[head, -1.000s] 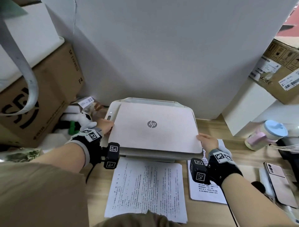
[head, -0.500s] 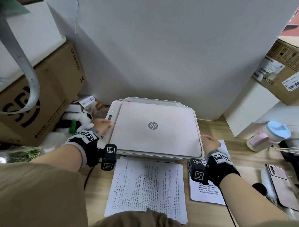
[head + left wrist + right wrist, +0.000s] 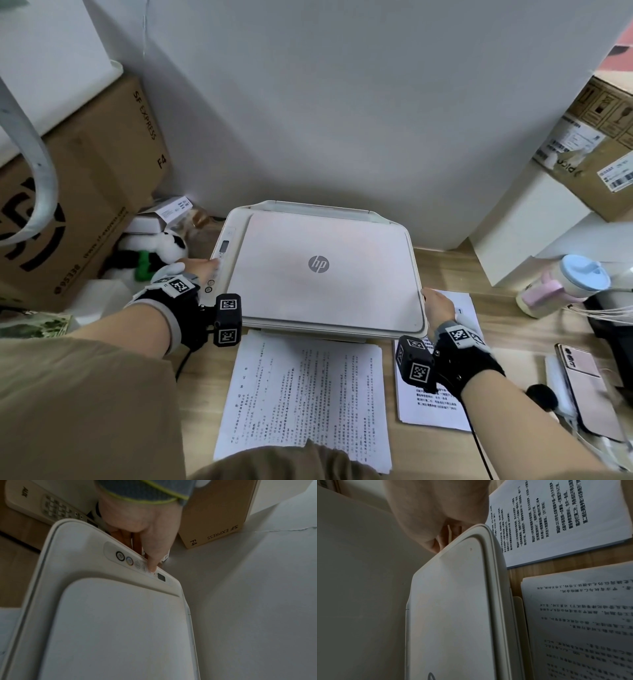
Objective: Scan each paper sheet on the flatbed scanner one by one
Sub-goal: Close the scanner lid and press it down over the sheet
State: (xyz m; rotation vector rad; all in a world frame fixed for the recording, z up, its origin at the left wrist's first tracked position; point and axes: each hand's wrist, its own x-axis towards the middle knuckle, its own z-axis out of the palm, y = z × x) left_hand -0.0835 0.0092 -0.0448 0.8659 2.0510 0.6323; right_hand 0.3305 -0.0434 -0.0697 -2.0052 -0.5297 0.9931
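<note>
The white flatbed scanner [image 3: 322, 267] sits with its lid down at the middle of the wooden desk. My left hand [image 3: 200, 267] is at the button panel [image 3: 219, 263] on its left side. In the left wrist view its straight index finger [image 3: 154, 561] presses a button next to the small display. My right hand [image 3: 436, 305] holds the scanner's right front edge, thumb [image 3: 431, 545] on the rim and the other fingers hidden down the side. A stack of printed sheets [image 3: 305, 394] lies in front of the scanner. A second stack [image 3: 442, 407] lies right of it, under my right wrist.
A cardboard box [image 3: 85, 205] and a plush panda [image 3: 154, 253] crowd the scanner's left side. White boxes [image 3: 524, 222], a lidded tumbler [image 3: 565, 284] and a phone [image 3: 585, 387] stand to the right. A wall rises just behind the scanner.
My left hand left the lid's left edge and went to the button panel, where its finger now presses. My right hand slid a little down the right edge.
</note>
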